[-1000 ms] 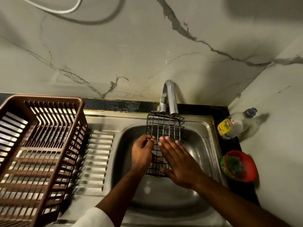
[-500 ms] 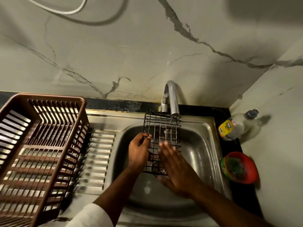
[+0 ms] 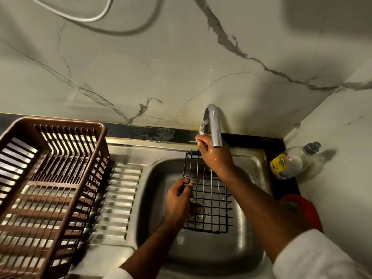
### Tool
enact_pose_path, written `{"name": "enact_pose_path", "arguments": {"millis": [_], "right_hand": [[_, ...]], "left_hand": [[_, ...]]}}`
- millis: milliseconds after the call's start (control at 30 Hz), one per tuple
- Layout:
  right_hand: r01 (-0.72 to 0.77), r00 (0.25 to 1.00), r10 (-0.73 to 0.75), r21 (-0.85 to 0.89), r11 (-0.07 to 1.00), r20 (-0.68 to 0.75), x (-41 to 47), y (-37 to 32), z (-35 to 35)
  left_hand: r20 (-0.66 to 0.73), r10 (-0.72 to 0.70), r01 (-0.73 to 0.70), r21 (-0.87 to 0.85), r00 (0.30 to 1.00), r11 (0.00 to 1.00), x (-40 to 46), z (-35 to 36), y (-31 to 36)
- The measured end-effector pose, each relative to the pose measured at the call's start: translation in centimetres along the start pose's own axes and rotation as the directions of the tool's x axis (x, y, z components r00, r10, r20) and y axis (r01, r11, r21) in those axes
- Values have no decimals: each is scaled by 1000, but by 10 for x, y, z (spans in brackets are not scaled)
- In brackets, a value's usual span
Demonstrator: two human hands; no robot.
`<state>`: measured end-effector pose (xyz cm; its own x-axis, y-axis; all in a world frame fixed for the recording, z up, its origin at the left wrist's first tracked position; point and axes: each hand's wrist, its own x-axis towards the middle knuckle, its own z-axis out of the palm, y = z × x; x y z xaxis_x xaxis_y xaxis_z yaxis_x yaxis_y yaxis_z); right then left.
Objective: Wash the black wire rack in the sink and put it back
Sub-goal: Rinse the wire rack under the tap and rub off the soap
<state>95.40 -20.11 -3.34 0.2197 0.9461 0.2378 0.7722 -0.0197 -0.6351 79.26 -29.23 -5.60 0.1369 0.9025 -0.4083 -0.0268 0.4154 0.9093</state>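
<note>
Black wire grid rack [image 3: 209, 200] stood tilted inside stainless steel sink basin [image 3: 249, 234], over drain. Left hand [image 3: 178, 200] fingers pinched its left edge, steadying it. Right hand [image 3: 214, 158] fingers curled at base of chrome curved tap [image 3: 213, 125], probably working valve; no stream visible.

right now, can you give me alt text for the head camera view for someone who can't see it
Over a steel sink, a person's left hand grips the edge of a black wire rack while the right hand reaches to the base of the tap. A brown dish basket sits on the left; a soap bottle stands on the right.
</note>
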Motion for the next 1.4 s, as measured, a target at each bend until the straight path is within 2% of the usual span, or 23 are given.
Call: {"name": "enact_pose_path", "arguments": {"millis": [67, 133, 200, 267, 333, 400, 433, 533, 600, 700, 733, 767, 833, 900, 1033, 1133, 1200, 1233, 1267, 1300, 1333, 1367, 1400], "right_hand": [[31, 997, -28, -49, 998, 72, 22, 12, 27], [-7, 983, 31, -130, 991, 182, 40, 20, 45], [29, 949, 54, -256, 966, 310, 48, 11, 49], [49, 929, 80, -336, 941, 360, 55, 5, 52], [0, 936, 103, -291, 957, 337, 62, 15, 58], [-6, 959, 45, -138, 990, 279, 67, 54, 72], [-3, 980, 20, -83, 997, 198, 63, 59, 65], [-142, 988, 146, 79, 987, -49, 36, 25, 14], [-104, 980, 114, 68, 992, -163, 22, 22, 3], [-325, 925, 336, 88, 941, -176, 3, 3, 10], [-336, 929, 333, 9, 942, -161, -7, -3, 17], [-273, 958, 256, -130, 953, -128, -21, -8, 22], [-57, 996, 78, -371, 927, 40, -52, -6, 29], [56, 982, 32, -453, 890, 184, -79, -2, 27], [196, 936, -52, -393, 899, 347, -141, -11, -1], [267, 859, -116, -242, 933, 499, -181, -12, -35], [200, 844, -125, -89, 976, 522, -193, -8, -53], [117, 896, -109, 8, 993, 430, -193, -5, -59], [26, 965, -47, 84, 996, 257, -191, -1, -62], [-64, 996, 56, 124, 990, 70, -185, 5, -63], [-177, 982, 184, 127, 976, -45, -177, 11, -62], [-302, 949, 309, 115, 947, -58, -167, 14, -60], [-430, 903, 429, 111, 896, 29, -156, 13, -58]], "left_hand": [[0, -7, 7, -24, 1000, 1000, 1, 0, 2], [5, -17, 18, -31, 1000, 999, 3, -1, 3], [-1, -22, 22, -19, 1000, 1000, 6, -1, 2], [-13, -25, 25, -12, 1000, 1000, 8, -2, 1], [-13, -28, 28, -18, 1000, 999, 9, -1, 0], [3, -25, 25, -20, 1000, 999, 10, -1, 0], [10, -27, 27, -20, 1000, 999, 11, -2, 1], [-4, -41, 41, -34, 999, 999, 12, -3, 2], [-15, -42, 41, -29, 999, 999, 13, -5, 4], [-11, -39, 39, -18, 999, 999, 13, -5, 5], [-9, -31, 31, -17, 999, 999, 12, -4, 7], [-10, -25, 24, -16, 1000, 1000, 12, -3, 10], [-1, -12, 12, -20, 1000, 1000, 11, -1, 15], [8, -1, 1, -39, 1000, 999, 8, 0, 17], [-64, 44, -45, -6, 997, 999, 6, 1, 21], [-23, 34, -34, -18, 999, 999, 1, -1, 25], [34, 37, -37, -11, 999, 999, -5, -6, 24], [43, 41, -41, -1, 998, 999, -8, -9, 23], [42, 38, -39, 2, 998, 999, -9, -11, 22], [40, 33, -33, 1, 999, 999, -12, -12, 21], [40, 29, -29, -6, 999, 1000, -15, -13, 21], [45, 31, -31, -12, 998, 999, -19, -13, 21], [52, 33, -32, -19, 998, 999, -23, -13, 22]]}}
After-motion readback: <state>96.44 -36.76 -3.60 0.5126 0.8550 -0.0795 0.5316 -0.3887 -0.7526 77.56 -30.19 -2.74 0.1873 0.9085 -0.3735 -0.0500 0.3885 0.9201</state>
